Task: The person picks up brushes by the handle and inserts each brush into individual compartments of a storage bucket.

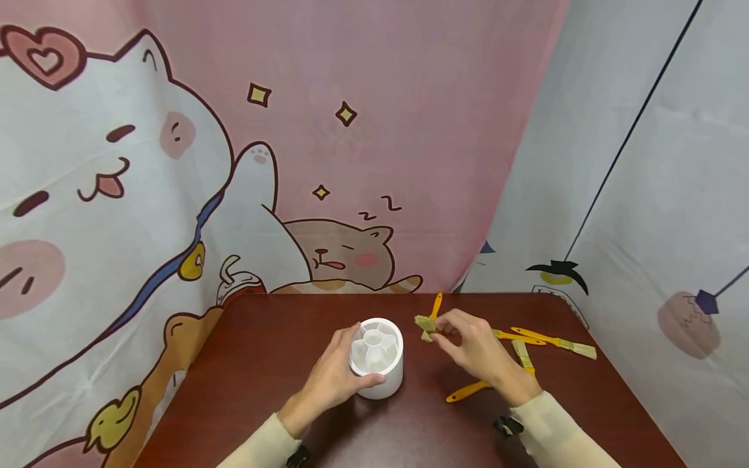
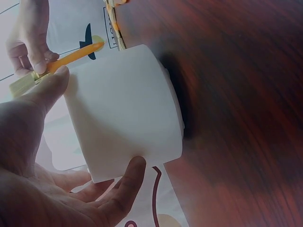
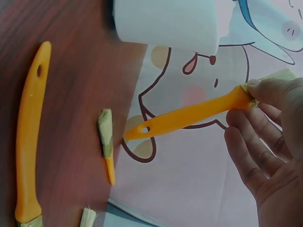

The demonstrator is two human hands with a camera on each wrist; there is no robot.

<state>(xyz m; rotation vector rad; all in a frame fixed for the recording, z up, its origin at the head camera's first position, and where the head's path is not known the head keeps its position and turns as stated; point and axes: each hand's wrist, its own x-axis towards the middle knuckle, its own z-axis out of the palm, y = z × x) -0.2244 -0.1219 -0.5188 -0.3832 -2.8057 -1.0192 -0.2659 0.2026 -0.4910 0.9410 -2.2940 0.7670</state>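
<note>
Lying near the right hand (image 1: pixel 475 346): yellow-handled brushes (image 1: pixel 556 341), some part-hidden.

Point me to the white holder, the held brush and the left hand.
White holder (image 2: pixel 125 111): left wrist view, outer wall.
Held brush (image 3: pixel 189 117): right wrist view, handle.
Left hand (image 1: pixel 330 375): head view, its back.

A small "Z" (image 1: pixel 367 216) and a larger "Z" (image 1: pixel 391 203) are printed on the pink backdrop (image 1: pixel 445 97), above the middle of the table's (image 1: pixel 263 338) far edge. By its far right corner, boxed lettering (image 1: pixel 541 290) is partly hidden and cannot be read.
</note>
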